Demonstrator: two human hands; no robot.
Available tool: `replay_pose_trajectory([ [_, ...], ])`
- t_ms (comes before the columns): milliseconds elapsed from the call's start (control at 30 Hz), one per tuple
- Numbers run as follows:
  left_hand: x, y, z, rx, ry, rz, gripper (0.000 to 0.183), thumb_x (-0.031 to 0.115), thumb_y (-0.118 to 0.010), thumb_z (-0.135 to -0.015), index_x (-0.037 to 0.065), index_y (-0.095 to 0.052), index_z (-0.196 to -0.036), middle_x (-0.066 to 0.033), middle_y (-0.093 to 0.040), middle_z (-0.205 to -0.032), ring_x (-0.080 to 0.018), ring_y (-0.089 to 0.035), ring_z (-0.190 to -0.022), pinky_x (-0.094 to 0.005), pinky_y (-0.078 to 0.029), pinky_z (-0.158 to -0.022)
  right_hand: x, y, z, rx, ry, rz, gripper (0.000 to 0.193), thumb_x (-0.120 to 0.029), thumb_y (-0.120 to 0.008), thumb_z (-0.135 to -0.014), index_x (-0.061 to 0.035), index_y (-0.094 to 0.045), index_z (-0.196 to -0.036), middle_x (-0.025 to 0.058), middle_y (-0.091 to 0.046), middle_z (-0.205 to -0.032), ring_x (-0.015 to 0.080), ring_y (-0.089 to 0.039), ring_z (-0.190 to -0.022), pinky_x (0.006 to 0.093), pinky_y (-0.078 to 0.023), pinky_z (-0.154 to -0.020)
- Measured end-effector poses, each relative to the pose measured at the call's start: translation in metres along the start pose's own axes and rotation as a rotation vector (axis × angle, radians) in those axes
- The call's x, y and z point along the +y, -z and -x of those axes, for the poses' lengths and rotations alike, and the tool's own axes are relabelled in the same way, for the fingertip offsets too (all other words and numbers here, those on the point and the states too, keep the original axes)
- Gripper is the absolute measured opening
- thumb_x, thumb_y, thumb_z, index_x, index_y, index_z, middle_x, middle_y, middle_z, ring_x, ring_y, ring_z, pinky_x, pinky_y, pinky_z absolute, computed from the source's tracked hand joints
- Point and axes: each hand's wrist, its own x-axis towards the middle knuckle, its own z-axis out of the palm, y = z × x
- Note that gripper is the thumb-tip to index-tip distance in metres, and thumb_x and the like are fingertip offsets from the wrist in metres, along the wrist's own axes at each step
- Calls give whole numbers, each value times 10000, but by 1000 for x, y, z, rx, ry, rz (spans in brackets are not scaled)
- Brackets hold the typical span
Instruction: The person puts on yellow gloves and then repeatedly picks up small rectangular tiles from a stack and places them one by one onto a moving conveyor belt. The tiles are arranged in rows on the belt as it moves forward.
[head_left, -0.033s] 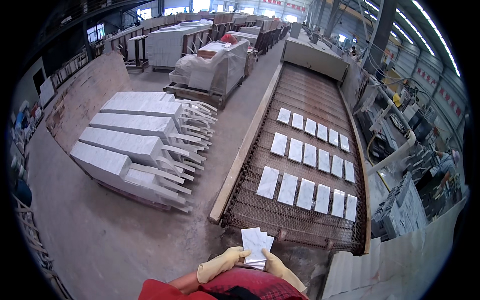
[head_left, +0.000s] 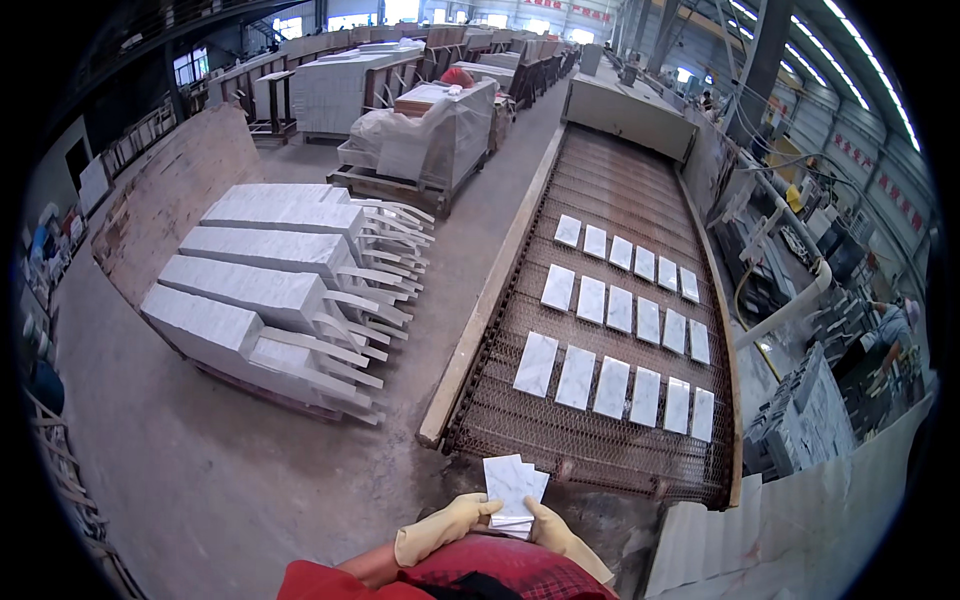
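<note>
Close to my body I hold a small stack of white, grey-veined marble tiles (head_left: 515,490), fanned slightly out of line. My left hand (head_left: 465,517), in a cream rubber glove, closes on the stack's left edge with the thumb on top. On the right edge my gloved right hand (head_left: 550,530) grips the same stack. Just ahead lies a brown mesh conveyor belt (head_left: 600,460). Three rows of similar marble tiles (head_left: 605,388) rest flat on it, spaced apart. My fingers under the stack are hidden.
At left, long stacks of white stone strips (head_left: 250,290) sit on a low base, with ends jutting toward the belt. A wooden rail (head_left: 490,310) edges the conveyor; a beige machine housing (head_left: 630,120) spans its far end. Stone slabs (head_left: 790,530) stand at lower right. Another person (head_left: 893,325) is at far right.
</note>
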Motion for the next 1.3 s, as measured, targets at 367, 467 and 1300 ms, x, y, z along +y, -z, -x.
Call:
replay_pose_trajectory([
  [367, 1, 0, -43, -31, -62, -23, 418, 273, -722, -1018, 7, -626, -1325, -142, -725, -1270, -294, -719, -1147, -471, -561, -1028, -5, 46, -29, 213, 340, 36, 564, -392, -527, -1106, 59, -536, -1444, 196, -655, -1401, 327, -658, -1264, 474, -501, -1119],
  [467, -6, 11, -61, -41, -66, 27, 398, 269, -697, -1030, 5, -630, -1320, -147, -724, -1272, -305, -720, -1143, -485, -559, -1039, -8, 53, -29, 264, 336, 34, 547, -362, -509, -1117, 73, -522, -1448, 215, -637, -1418, 338, -643, -1288, 479, -490, -1135],
  [1300, 19, -15, -21, -141, -120, -174, 562, 289, -698, -1026, 98, -514, -1521, -86, -634, -1444, -259, -620, -1305, -464, -489, -1108, -11, 28, -23, 180, 241, 1, 544, -420, -497, -1121, -71, -466, -1537, 124, -629, -1451, 293, -637, -1298, 476, -519, -1087],
])
